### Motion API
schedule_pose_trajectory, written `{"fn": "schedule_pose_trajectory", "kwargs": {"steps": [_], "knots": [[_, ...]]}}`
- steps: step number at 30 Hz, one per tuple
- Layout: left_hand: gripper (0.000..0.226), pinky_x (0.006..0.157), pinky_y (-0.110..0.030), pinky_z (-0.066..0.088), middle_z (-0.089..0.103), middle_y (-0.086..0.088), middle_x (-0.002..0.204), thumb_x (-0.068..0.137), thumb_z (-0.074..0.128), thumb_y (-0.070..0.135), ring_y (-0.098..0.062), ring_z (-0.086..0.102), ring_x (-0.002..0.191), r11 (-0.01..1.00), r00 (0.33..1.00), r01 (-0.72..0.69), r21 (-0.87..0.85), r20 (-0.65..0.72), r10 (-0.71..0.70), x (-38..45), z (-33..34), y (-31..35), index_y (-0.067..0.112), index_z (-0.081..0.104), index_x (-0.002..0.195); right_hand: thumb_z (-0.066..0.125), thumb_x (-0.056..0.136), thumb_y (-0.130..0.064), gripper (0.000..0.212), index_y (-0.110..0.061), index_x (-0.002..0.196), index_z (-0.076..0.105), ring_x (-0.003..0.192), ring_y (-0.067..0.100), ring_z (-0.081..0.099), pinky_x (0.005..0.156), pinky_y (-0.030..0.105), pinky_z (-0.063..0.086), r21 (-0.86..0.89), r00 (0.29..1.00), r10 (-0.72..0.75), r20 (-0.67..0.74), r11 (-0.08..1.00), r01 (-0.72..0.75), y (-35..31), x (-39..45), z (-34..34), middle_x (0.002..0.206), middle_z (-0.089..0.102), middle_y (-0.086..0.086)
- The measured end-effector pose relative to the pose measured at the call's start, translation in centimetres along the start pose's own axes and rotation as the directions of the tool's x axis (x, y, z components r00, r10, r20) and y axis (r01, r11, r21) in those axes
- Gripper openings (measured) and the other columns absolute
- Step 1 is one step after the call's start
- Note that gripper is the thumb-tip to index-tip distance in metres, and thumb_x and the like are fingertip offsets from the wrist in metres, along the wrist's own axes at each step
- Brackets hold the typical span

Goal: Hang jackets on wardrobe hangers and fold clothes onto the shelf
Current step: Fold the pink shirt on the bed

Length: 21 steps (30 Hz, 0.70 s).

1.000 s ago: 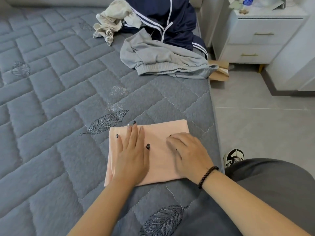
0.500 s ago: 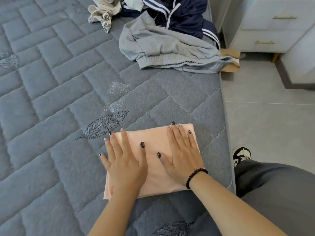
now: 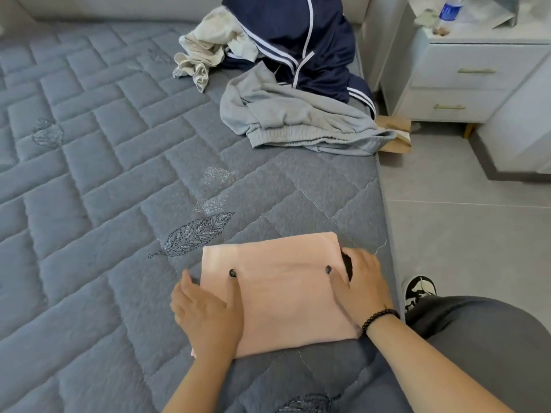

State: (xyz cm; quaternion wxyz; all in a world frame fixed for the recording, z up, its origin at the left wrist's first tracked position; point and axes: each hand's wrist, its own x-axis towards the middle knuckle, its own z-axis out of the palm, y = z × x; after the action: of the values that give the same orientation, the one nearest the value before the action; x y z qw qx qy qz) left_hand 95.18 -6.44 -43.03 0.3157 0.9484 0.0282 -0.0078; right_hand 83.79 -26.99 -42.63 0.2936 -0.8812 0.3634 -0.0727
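We see a folded peach-pink cloth rectangle (image 3: 283,293) lying flat on the grey quilted bed cover (image 3: 89,174), low and centre-right in the frame near the bed's edge. Our left hand (image 3: 205,317) grips its left edge, thumb on top, fingers tucked beneath. Our right hand (image 3: 362,287), a dark bead bracelet (image 3: 378,318) at its wrist, grips the right edge likewise. At upper centre lie a crumpled grey sweatshirt (image 3: 292,114), a navy white-striped jacket (image 3: 298,34) and a beige garment (image 3: 205,49).
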Motion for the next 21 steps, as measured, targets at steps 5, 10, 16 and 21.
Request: {"fn": "schedule_pose_trajectory", "kwargs": {"steps": [5,10,16,21], "knots": [[0.041,0.076,-0.036,0.042,0.054,-0.002,0.099,0.088,0.055,0.051,-0.026,0.051,0.085,0.991,0.965,0.135,-0.019,0.232,-0.127,1.0,-2.5,-0.1,0.014,0.046,0.103,0.058,0.090,-0.034,0.012,-0.024,0.095,0.053,0.084,0.015,0.056,0.069,0.027,0.043,0.050,0.977,0.192,0.096,0.979,-0.197,-0.5,-0.4,-1.2,0.087,0.058,-0.006],[0.037,0.072,-0.033,0.036,0.056,-0.002,0.087,0.095,0.046,0.046,-0.024,0.050,0.085,0.999,0.898,0.031,0.018,0.439,-0.036,1.6,-3.7,0.2,0.010,0.055,0.098,0.069,0.083,-0.034,0.025,-0.018,0.094,0.052,0.084,0.017,0.057,0.059,0.022,0.037,0.198,0.924,0.238,0.298,0.932,-0.304,-1.1,-0.5,-2.4,0.088,0.059,-0.002],[0.028,0.070,-0.035,0.042,0.061,-0.007,0.089,0.098,0.042,0.039,-0.029,0.055,0.084,0.993,0.910,-0.099,-0.058,0.398,0.114,-1.2,-4.6,0.7,0.016,0.044,0.082,0.062,0.088,-0.023,0.023,-0.002,0.097,0.062,0.090,0.028,0.063,0.073,0.032,0.045,0.182,0.961,0.149,0.233,0.964,-0.194,-2.2,-2.0,-5.6,0.096,0.067,0.012],[0.031,0.077,-0.038,0.047,0.062,-0.003,0.092,0.097,0.041,0.043,-0.027,0.059,0.090,0.972,0.909,-0.142,-0.189,0.364,0.203,-3.1,-5.2,3.2,0.015,0.053,0.093,0.062,0.089,-0.020,0.015,-0.006,0.089,0.063,0.077,0.023,0.060,0.063,0.029,0.042,0.275,0.984,0.148,0.096,0.947,-0.169,-2.1,-3.4,-9.7,0.084,0.066,0.008]]}}
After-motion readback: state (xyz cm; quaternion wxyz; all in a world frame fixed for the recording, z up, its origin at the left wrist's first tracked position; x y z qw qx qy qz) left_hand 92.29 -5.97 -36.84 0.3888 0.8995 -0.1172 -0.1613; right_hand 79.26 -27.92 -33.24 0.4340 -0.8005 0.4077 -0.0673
